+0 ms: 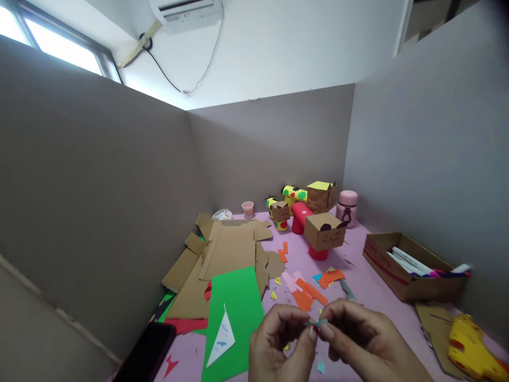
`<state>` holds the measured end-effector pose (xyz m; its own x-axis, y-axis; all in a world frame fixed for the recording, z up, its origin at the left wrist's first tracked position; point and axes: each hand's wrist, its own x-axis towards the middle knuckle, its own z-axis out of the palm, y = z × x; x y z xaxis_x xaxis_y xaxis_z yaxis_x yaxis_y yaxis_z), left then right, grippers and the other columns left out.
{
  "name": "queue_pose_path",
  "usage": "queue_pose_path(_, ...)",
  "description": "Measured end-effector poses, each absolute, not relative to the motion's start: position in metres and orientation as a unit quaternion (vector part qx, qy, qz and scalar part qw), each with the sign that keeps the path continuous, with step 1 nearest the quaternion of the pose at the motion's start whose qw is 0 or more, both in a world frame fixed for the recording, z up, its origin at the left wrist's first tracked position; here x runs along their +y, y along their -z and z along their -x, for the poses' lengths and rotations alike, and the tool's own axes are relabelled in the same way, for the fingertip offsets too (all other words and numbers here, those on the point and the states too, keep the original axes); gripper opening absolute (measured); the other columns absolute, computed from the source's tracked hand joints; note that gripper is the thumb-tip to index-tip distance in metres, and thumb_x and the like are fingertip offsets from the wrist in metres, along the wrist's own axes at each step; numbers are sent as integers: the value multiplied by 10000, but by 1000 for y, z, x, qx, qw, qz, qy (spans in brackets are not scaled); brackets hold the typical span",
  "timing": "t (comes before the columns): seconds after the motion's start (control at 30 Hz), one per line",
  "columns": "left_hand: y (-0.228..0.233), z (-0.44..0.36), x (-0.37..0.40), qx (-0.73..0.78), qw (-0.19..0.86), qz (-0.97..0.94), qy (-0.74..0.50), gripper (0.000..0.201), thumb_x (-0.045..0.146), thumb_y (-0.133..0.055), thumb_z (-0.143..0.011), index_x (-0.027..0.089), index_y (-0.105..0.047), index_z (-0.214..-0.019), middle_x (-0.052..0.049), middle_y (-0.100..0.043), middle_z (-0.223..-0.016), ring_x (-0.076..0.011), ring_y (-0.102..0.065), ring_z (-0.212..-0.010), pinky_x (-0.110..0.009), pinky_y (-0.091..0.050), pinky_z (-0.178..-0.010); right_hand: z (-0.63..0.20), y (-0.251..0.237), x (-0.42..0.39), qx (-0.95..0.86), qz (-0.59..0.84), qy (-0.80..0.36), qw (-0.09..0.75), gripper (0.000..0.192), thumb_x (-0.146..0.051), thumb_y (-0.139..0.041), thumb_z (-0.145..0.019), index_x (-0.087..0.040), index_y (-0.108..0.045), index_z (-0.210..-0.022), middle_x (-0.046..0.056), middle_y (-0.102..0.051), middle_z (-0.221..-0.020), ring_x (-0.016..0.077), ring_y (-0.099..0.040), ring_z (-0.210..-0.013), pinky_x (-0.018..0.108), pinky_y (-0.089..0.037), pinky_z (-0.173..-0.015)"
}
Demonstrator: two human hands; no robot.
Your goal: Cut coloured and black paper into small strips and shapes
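Note:
My left hand [284, 342] and my right hand [360, 339] meet low in the view, above the table's front part. Between their fingertips they pinch a small blue-grey scrap [318, 322], likely paper; the fingers hide part of it. Left of my hands lies a green sheet [238, 318] with a white paper triangle [222, 342] on it. Just beyond my fingers are orange paper strips [312, 291] and pink paper pieces [292, 280]. A small light blue paper piece [321, 367] lies on the table below my hands.
A red cardboard cat figure [324, 231] stands behind, near yellow spotted ones [294, 192] and a pink bottle [347, 209]. On the right are a box of markers [397, 270] and a yellow glue gun [473, 347]. Flat cardboard [230, 246] and a phone [147, 353] lie left.

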<state>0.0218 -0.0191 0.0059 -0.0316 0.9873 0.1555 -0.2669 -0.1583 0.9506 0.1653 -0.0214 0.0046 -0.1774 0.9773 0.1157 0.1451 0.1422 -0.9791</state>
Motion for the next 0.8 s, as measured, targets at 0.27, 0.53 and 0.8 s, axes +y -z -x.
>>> queue_pose_path(0.27, 1, -22, -18, 409, 477, -502, -594, 75, 233, -692, -680, 192, -641, -716, 9, -617, -624, -114, -549, -577, -185, -408, -558, -163, -1, -22, -627, 465, -440, 443, 240, -438, -521, -849, -226, -585, -756, -20, -577, -603, 157, -575, -569, 238, -446, -531)
queue_pose_path(0.53, 10, -19, -10, 388, 454, -536, -597, 140, 302, -656, -733, 201, -562, -710, -3, -598, -662, -147, -544, -634, -241, -409, -601, -161, -2, -20, -639, 477, -416, 436, 285, -450, -481, -867, -216, -564, -728, -11, -576, -598, 168, -586, -571, 263, -448, -544)
queue_pose_path(0.8, 3, -16, -9, 383, 502, -496, -596, 185, 303, -696, -712, 210, -551, -781, 30, -561, -647, -119, -493, -608, -224, -371, -564, -163, 1, -17, -624, 465, -438, 450, 248, -455, -504, -858, -219, -575, -828, -9, -584, -684, 159, -585, -599, 242, -449, -533)
